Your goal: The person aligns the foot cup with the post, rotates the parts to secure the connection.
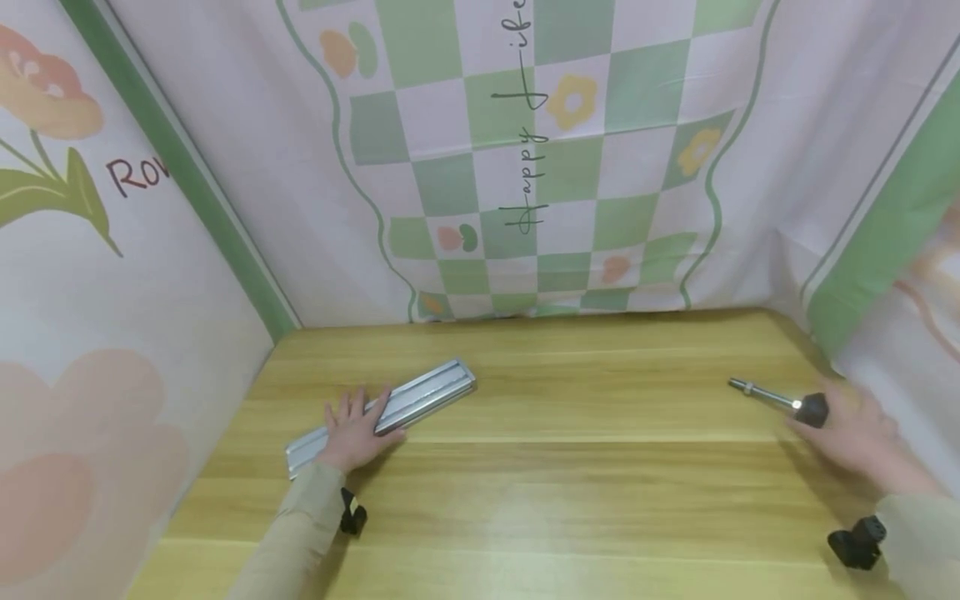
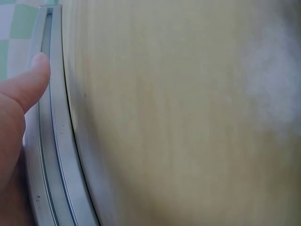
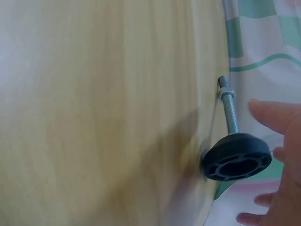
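A silver grooved aluminium profile (image 1: 423,396) lies slantwise on the left part of the wooden table (image 1: 555,492). My left hand (image 1: 356,437) rests across it with fingers spread, and in the left wrist view the thumb (image 2: 35,80) lies against its grooved side. Toward the right edge is a levelling foot with a black round base (image 1: 812,410), a threaded metal rod (image 3: 230,113) and a nut (image 3: 225,92). Beside that base is my right hand (image 1: 858,429), its fingers apart and the thumb pointing past the rod in the right wrist view.
Behind the table hangs a green-and-white checked cloth (image 1: 495,175) with lettering. A printed cloth (image 1: 97,375) with flowers borders the left side, and another with a green band (image 1: 885,250) borders the right. Black wrist cameras sit at both sleeves.
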`<control>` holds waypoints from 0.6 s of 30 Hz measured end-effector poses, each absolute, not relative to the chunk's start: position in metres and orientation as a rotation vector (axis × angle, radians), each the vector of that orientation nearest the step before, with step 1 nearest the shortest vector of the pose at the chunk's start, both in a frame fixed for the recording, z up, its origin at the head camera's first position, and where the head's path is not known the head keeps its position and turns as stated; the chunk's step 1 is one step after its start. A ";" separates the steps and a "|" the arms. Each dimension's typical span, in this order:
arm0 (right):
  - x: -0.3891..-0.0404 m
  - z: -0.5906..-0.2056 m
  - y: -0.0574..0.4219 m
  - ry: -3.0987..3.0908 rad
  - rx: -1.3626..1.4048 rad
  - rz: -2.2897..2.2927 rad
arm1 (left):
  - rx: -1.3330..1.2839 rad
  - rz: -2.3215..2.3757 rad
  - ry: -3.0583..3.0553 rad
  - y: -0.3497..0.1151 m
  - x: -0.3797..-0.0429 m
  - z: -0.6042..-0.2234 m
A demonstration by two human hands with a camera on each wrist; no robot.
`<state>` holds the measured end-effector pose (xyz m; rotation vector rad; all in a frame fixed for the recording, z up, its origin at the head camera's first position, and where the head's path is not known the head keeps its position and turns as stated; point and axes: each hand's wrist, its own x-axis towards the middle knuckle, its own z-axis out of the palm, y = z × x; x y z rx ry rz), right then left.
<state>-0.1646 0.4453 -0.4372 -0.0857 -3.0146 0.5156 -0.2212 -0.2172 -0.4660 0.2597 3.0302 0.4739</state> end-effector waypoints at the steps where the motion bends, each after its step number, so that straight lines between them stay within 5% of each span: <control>1: -0.163 -0.439 0.447 -3.027 -0.072 0.524 | 0.263 0.470 3.033 -0.217 -0.221 -0.466; 18: -0.174 -0.464 0.464 -2.771 0.279 0.613 | 0.336 0.453 3.055 -0.216 -0.217 -0.462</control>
